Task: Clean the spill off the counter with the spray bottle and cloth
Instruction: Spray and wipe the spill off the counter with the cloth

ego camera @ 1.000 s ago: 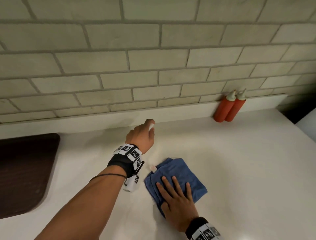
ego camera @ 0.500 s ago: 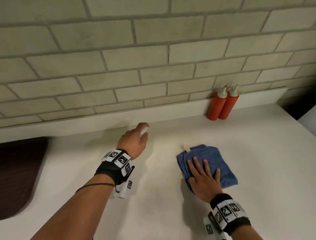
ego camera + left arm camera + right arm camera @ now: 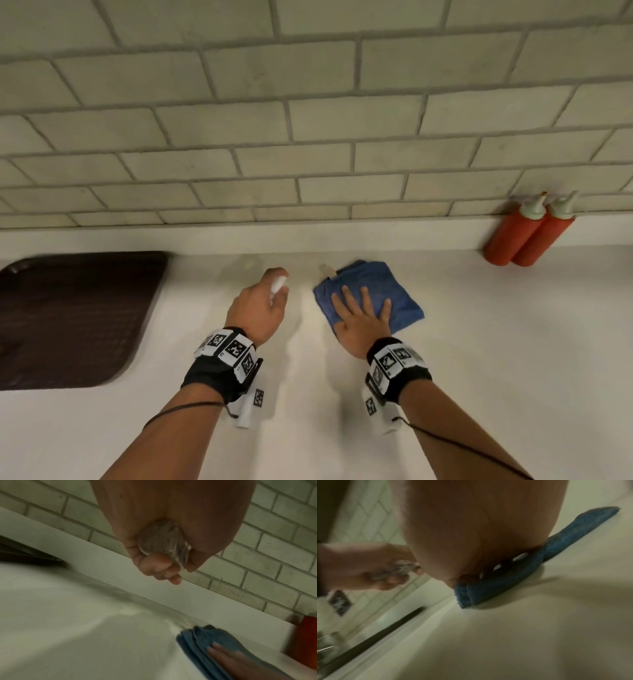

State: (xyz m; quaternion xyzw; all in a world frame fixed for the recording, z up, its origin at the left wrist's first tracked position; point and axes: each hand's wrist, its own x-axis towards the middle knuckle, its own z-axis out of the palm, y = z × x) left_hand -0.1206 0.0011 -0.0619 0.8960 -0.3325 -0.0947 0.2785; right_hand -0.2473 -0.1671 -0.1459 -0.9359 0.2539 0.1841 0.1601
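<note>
Head view: near the centre of the frame the left hand [image 3: 258,308] is curled around a small clear plastic spray bottle [image 3: 278,286], its white top poking out past the fingers. Just to the right, the right hand [image 3: 363,317] lies flat with fingers spread on a folded blue microfibre cloth [image 3: 387,298] on the white counter [image 3: 479,359]. To wipe well, I would keep the palm weight even and sweep in overlapping passes — no spill is plainly visible here. At the right edge two red squeeze bottles with pale nozzles [image 3: 529,236] lean against the backsplash; their contents cannot be seen. A dark brown tray [image 3: 68,318] sits at the left.

Left wrist view: the bottle's clear round base shows between curled fingers [image 3: 159,565]; whether any liquid is inside cannot be told.

Right wrist view: the palm presses the cloth down — the cloth's folded edge lies flush on the counter at frame centre.
</note>
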